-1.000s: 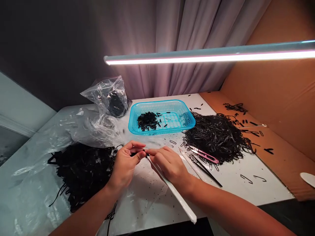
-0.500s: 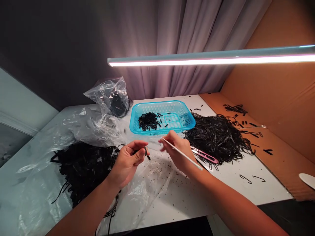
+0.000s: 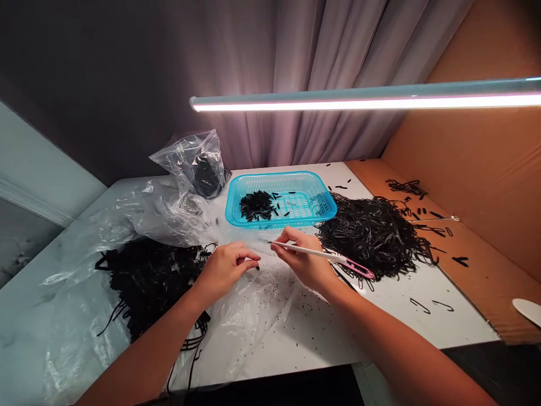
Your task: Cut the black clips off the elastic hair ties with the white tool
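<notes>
My left hand (image 3: 226,268) hangs curled over a clear plastic sheet (image 3: 249,321), and a small black piece (image 3: 257,267) shows at its fingertips. My right hand (image 3: 302,262) grips a thin white rod (image 3: 315,251) whose tip points left, towards my left fingers. The rod's far end crosses above a pink hooked tool (image 3: 359,268). Just beyond that hand spreads a large heap of black elastic loops (image 3: 372,237). A second black heap (image 3: 147,282) lies to the left of my left hand. Dark specks dot the plastic under my hands.
A turquoise plastic basket (image 3: 270,176) holding short black pieces stands behind my hands. Behind it to the left sits a clear bag (image 3: 196,155) with dark contents. Cardboard (image 3: 465,225) walls the right side, with loose black loops on it. A strip light (image 3: 367,101) runs overhead.
The white rod has swung from pointing down-right to lying nearly level, tip leftward. My right hand has turned with it, and my left hand has moved slightly right with its fingers closer together.
</notes>
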Tool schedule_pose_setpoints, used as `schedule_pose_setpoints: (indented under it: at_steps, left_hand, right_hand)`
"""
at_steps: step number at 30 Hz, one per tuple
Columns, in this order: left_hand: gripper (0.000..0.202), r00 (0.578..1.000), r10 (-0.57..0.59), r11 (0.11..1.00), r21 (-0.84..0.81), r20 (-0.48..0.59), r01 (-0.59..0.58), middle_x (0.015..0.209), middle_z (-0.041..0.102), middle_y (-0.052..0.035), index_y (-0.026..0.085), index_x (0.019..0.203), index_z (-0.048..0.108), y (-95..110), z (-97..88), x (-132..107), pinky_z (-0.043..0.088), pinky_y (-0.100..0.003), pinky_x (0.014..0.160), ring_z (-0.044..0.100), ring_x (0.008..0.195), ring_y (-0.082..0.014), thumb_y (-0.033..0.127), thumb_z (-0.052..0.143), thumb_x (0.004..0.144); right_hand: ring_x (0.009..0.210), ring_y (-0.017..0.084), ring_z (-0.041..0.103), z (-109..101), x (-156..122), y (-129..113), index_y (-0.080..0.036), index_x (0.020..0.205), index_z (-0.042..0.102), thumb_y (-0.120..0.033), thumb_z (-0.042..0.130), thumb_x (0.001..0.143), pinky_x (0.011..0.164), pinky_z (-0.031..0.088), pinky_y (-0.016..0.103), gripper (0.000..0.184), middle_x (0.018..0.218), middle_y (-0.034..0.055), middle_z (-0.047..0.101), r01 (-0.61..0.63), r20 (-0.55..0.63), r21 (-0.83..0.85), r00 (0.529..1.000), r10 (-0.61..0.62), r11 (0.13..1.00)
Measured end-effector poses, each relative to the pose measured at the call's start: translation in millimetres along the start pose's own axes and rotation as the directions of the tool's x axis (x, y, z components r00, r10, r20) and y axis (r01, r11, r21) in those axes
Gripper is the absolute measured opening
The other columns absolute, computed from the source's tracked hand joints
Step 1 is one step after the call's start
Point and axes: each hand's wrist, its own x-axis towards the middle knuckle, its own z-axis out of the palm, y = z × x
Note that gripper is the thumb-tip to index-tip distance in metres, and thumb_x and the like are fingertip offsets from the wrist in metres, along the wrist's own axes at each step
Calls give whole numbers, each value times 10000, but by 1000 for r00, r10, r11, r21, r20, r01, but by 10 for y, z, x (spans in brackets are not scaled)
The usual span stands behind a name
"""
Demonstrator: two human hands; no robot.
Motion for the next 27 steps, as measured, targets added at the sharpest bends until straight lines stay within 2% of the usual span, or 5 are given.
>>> schedule_pose_setpoints:
  at_steps: [5,10,13,17,27]
  left_hand:
    - [150,989,143,976,160,27,-146,769,593,-16,278,888,762,-28,50,-44,316,-290,660,547,771,-183,254,618,857]
    - [75,986,53,962,-257,-156,-92,744,578,-14,204,797,646,21,53,-10,319,-264,642,477,681,-152,264,646,841]
    - [173,987,-150,745,-663,-61,72,765,580,-2,185,844,549,88,-1,-5,259,-227,542,361,569,-96,337,627,870]
    - [200,981,-163,423,-891,104,165,840,616,-26,168,936,520,143,-61,-40,205,-199,498,277,529,-47,330,627,890]
    - [186,960,-191,235,-940,204,246,717,596,-23,133,911,617,158,26,-68,194,-171,462,297,511,-29,298,686,858]
  right_hand:
    - [549,87,429,10,8,1,-174,739,526,-347,610,869,512,290,211,231,613,-21,555,34,-74,17,997,-33,999]
    - [640,107,516,44,16,8,-164,745,552,-310,624,863,567,370,225,200,727,15,605,103,-91,53,991,-98,993]
    - [794,133,602,88,4,28,-157,763,590,-286,626,866,666,448,249,168,868,52,653,146,-43,142,989,-142,979]
    - [876,142,678,149,-42,46,-156,850,603,-238,612,875,714,518,264,86,1023,71,660,129,-4,312,991,-134,941]
    - [955,139,664,120,-120,-96,-177,825,623,-170,642,850,821,524,279,32,1019,48,695,439,-68,78,898,-434,895]
